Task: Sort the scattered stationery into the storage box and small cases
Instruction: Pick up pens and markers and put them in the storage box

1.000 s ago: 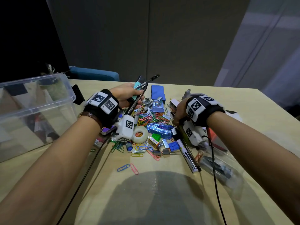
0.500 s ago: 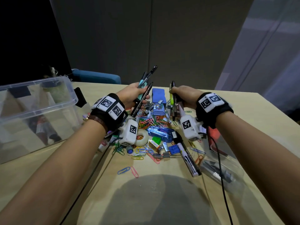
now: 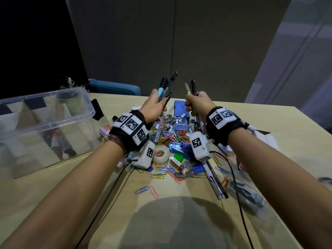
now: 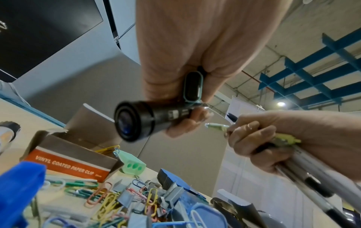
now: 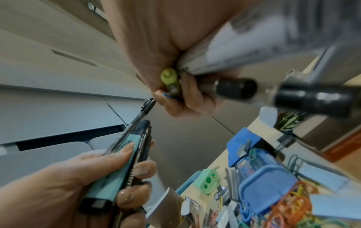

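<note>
My left hand (image 3: 154, 107) grips a bundle of pens (image 3: 166, 87), among them a teal highlighter (image 5: 115, 169) and a thick black marker (image 4: 152, 120), held upright above the pile. My right hand (image 3: 196, 103) grips a second bundle of pens (image 3: 190, 88), with a yellow-green pen (image 5: 169, 80) and black-capped pens (image 5: 234, 89). Both bundles point up, close together. Below them a heap of coloured paper clips (image 3: 172, 137), staples and a blue stapler (image 3: 179, 147) lies on the table (image 3: 179, 212). The clear storage box (image 3: 45, 123) stands at the left.
A tape roll (image 3: 161, 154), a green sharpener (image 4: 131, 164), a blue eraser block (image 3: 180, 107), a small blue lidded case (image 3: 181, 123) and a paper-clip carton (image 4: 68, 160) lie in the heap. A marker (image 3: 214, 180) and a plastic pouch (image 3: 248, 196) lie at the right. Cables trail from both wrists.
My right hand has lifted out of the pile with pens in its grip. Both hands have risen and turned their bundles upright, drawing nearer to each other.
</note>
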